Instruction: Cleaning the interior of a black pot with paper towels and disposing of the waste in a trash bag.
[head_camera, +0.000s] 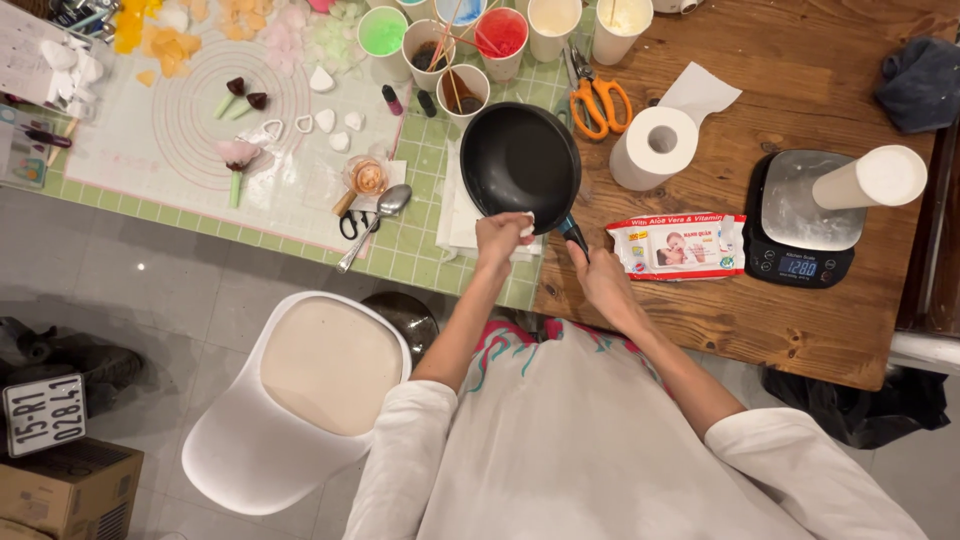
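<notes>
Right hand (598, 272) clenched on the pan's handle (573, 236), dark blue, sticking out toward the person. Pan (520, 160) is black, round, tilted a little, just beyond both hands, over the near edge of the green mat (420, 240). Left hand (500, 238) pinches a small white wipe (526, 226) against the pan's near rim, fingers closed on it. Under the pan and left hand: folded white cloth (452, 225).

Just right of the right hand: flat pack of wet wipes (678, 246). Further right: black kitchen scale (800, 220) with a white roll (870, 178) lying on its plate. Beyond the right hand: paper roll (655, 148) and orange scissors (598, 100). Beyond the pan: paper cups (440, 45) with coloured liquids, green and red among them. Left of the left hand: spoon (372, 222), then a clear sheet (180, 140) with small white and pink shapes. Near side of the left hand, below the table: white chair (300, 400).
</notes>
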